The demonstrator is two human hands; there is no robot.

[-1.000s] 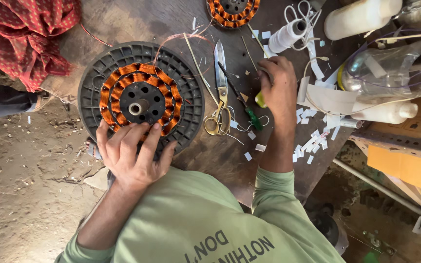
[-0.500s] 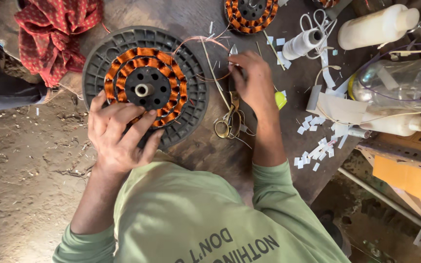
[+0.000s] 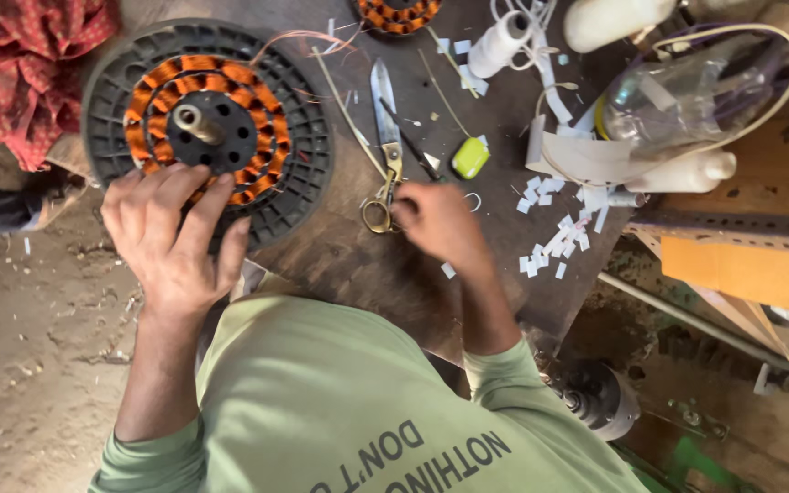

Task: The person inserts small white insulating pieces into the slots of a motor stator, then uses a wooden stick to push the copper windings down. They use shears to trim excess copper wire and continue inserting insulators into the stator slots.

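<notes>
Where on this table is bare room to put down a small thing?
Bare wood lies between the scissors and the round motor coil, and near the table edge below the right hand. Paper scraps crowd the right side.

A single head-worn camera looks steeply down from above the person's own shoulders, close over the worktop (image 3: 468,100). Both hands, left (image 3: 171,242) and right (image 3: 436,219), sit mid-frame, with dirt floor (image 3: 29,365) beside the left hand.
</notes>
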